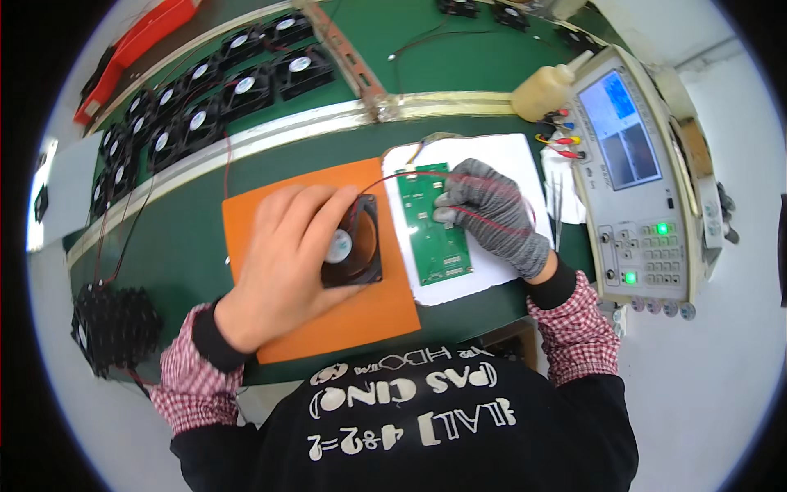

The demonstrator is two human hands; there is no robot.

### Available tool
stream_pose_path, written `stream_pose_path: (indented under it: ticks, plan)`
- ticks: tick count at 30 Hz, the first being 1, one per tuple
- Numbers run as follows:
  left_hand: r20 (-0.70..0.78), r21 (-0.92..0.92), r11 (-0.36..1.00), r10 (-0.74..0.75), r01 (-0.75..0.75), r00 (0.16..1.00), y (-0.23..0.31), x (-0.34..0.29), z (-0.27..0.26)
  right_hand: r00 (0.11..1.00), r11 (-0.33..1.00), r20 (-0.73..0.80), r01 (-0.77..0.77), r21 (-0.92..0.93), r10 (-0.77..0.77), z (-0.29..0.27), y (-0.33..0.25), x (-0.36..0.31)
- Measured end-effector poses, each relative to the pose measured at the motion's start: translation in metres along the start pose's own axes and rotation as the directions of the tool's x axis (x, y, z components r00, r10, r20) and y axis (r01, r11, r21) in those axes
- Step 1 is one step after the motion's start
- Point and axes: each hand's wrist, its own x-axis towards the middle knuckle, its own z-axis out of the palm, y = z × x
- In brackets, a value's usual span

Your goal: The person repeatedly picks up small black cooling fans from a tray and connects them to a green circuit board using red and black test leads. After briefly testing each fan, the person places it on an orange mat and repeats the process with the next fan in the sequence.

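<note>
A black square cooling fan [373, 271] with a pale round hub label lies on an orange sheet [377, 316]. My bare left hand [287, 254] is closed round it, fingers at its far side and thumb along its near edge. From the fan, a thin red cable [392, 175] runs right to my right hand [490, 209], which wears a grey glove. That hand pinches the cable over a green circuit board [425, 238]; the cable's tip is hidden by the fingers. The board rests on a white sheet [508, 154], with a small white connector [410, 170] at its far end.
Several black fans [197, 120] stand in rows beyond a pale rail, and more are stacked [115, 328] at left. At right are a test instrument [643, 221] with a lit screen, coloured clips [567, 141], a yellowish bottle [541, 94] and tweezers [557, 205]. A red bin [135, 51] sits far left.
</note>
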Motion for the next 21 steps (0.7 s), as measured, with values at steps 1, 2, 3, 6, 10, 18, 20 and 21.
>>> stream_pose_path:
  ticks: [1, 2, 3, 6, 10, 18, 20, 21]
  plan:
    - [-0.111, 0.084, 0.995, 0.067, -0.058, 0.992, 0.005, -0.001, -0.006, 1.000, 1.000, -0.004, 0.014, -0.026, -0.015, -0.001, 0.002, 0.000]
    - [-0.200, 0.198, 0.965, 0.213, -0.174, 0.956, 0.012, 0.000, -0.019, 1.000, 0.998, -0.013, 0.023, -0.054, -0.024, -0.002, 0.005, -0.001]
    - [-0.216, 0.348, 0.887, 0.390, -0.303, 0.895, 0.018, -0.006, -0.035, 0.999, 1.000, -0.037, 0.002, -0.015, -0.003, -0.001, 0.005, -0.002]
    - [-0.285, -0.541, 0.762, 0.231, -0.355, 0.930, 0.020, -0.016, -0.052, 1.000, 0.993, 0.010, 0.018, -0.115, -0.017, -0.006, 0.004, -0.001]
    - [0.249, -0.542, -0.709, 0.378, 0.452, 0.892, 0.017, -0.020, -0.057, 0.999, 0.999, -0.031, 0.022, -0.023, -0.023, 0.000, 0.001, -0.001]
    - [0.122, -0.991, -0.072, -0.096, 0.116, 0.988, 0.033, -0.029, -0.069, 1.000, 0.997, -0.001, 0.026, -0.078, -0.026, -0.001, -0.003, 0.001]
    - [-0.193, -0.727, 0.683, -0.106, -0.069, 0.975, 0.020, -0.029, -0.060, 1.000, 0.993, -0.007, 0.028, -0.118, -0.029, -0.001, -0.004, 0.000]
    - [-0.346, -0.439, 0.888, -0.032, -0.132, 0.938, 0.016, -0.025, -0.053, 0.999, 0.989, -0.019, 0.023, -0.143, -0.026, 0.000, -0.004, -0.001]
